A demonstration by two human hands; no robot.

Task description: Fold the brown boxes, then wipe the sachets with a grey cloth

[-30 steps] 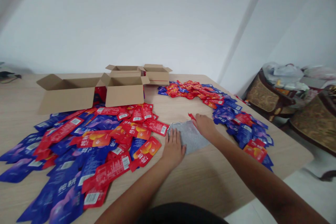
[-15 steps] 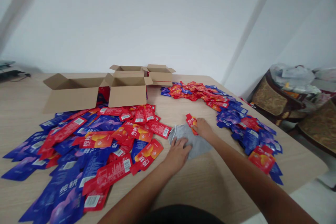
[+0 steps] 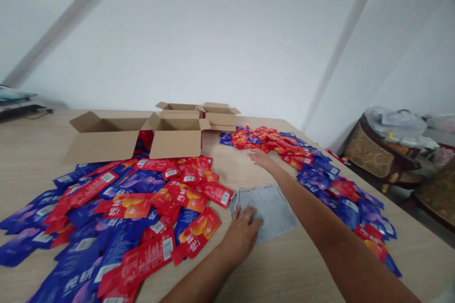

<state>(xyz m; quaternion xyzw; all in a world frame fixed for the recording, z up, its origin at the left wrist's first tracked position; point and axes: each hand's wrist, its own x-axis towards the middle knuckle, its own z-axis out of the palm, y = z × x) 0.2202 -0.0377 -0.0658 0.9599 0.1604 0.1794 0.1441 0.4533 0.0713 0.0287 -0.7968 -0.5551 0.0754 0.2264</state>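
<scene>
My left hand [image 3: 242,233] rests on the near left part of a grey cloth [image 3: 275,213] with a pale edge, its fingers spread and lying on the fabric. Stretched forward past the cloth, my right hand [image 3: 262,158] is over the table close to the far heap of red and blue packets [image 3: 265,138]. Its fingers point left and nothing shows in them. Left of the cloth lies a big spread of packets, red ones with orange fruit [image 3: 195,234] and blue ones [image 3: 124,236], some with barcodes facing up.
Open cardboard boxes [image 3: 176,144] stand behind the left packets, with more boxes [image 3: 220,120] farther back. Packets [image 3: 350,208] line the right side of the table. Beyond the right edge stands a patterned chair [image 3: 369,151] with plastic bags.
The red packet that my right hand held over the cloth is no longer seen. That hand has moved forward towards the far heap. My left hand stays on the cloth; the view has tilted slightly.
</scene>
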